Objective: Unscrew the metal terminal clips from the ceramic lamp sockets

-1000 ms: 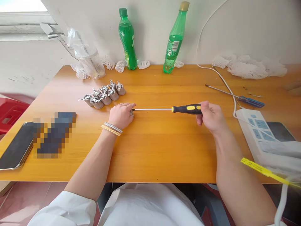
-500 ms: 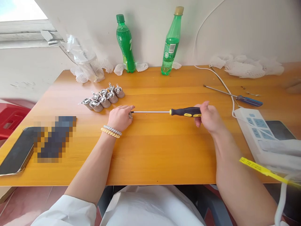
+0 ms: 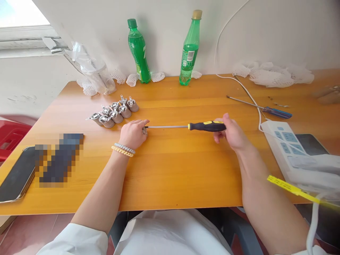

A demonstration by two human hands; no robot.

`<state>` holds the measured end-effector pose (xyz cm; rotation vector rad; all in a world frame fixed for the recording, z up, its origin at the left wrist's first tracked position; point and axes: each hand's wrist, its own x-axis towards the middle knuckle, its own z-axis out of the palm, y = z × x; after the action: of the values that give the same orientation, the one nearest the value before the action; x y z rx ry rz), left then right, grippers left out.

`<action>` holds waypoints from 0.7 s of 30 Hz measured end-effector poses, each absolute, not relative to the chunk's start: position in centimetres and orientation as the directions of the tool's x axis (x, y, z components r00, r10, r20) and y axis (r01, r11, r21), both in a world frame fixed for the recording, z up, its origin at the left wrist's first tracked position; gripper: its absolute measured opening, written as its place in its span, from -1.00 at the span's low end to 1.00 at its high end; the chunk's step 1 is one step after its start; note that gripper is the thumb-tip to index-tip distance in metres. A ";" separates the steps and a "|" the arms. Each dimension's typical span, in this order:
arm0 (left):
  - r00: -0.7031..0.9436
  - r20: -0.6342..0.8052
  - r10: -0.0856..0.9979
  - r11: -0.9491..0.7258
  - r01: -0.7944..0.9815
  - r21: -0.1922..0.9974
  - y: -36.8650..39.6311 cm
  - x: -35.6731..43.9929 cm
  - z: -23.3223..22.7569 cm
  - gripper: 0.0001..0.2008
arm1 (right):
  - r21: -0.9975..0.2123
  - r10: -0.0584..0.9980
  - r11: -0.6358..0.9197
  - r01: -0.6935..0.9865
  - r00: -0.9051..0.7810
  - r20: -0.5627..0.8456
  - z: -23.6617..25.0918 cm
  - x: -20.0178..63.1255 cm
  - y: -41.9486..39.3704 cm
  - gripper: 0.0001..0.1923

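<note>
Screwdriver lies level over the table, right hand closed round its black-and-yellow handle, tip meeting the small metal part pinched by left hand; keeping the shaft straight should stop slipping.

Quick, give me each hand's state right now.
Left hand: closed on a small metal part at the screwdriver tip.
Right hand: gripping the screwdriver handle.
</note>
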<state>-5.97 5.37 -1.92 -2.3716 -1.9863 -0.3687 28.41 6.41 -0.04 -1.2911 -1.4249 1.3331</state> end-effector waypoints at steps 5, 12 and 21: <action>0.160 0.197 0.967 -0.203 0.952 0.228 5.5 -5.6 -1.9 -0.60 | -0.992 0.980 -0.096 -0.081 -0.180 -0.080 0.6 28.1 6.5 -0.71; 0.201 0.238 0.950 -0.273 0.903 0.331 5.4 -5.4 -1.7 -0.66 | -0.992 0.989 -0.080 -0.100 -0.133 -0.066 0.8 28.2 6.6 -0.79; 0.259 0.178 0.949 -0.292 0.937 0.193 5.2 -5.0 -1.4 -0.64 | -0.993 0.991 -0.083 -0.083 -0.117 -0.073 0.8 28.1 6.6 -0.82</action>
<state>-5.05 5.15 -1.37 -2.5300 -1.8969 -0.4155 28.09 6.57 0.78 -1.1446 -1.1883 1.3906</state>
